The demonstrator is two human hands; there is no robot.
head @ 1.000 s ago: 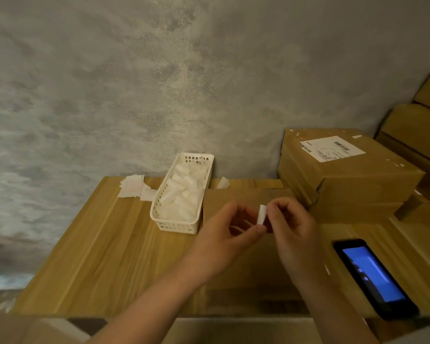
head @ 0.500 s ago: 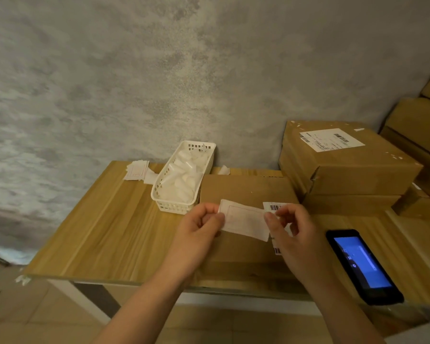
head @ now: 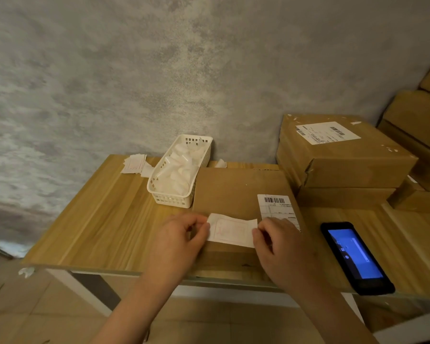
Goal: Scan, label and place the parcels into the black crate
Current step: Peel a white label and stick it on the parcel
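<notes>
A flat brown cardboard parcel [head: 233, 192] lies on the wooden table [head: 104, 219] in front of me. A white barcode label [head: 276, 207] is stuck on its right part. Over the parcel's near half I hold a white paper label [head: 231, 230] stretched out flat. My left hand [head: 176, 242] pinches its left end and my right hand [head: 278, 249] pinches its right end. No black crate is in view.
A white basket [head: 174, 197] full of rolled labels stands left of the parcel, with loose slips [head: 134, 163] behind it. A black handheld scanner [head: 355, 256] with a blue screen lies at the right. Stacked cardboard boxes [head: 345, 157] fill the back right corner.
The small rolled label between my fingers has been unrolled and stretched flat. Both hands have come down closer to the parcel's top, and my view has tilted down.
</notes>
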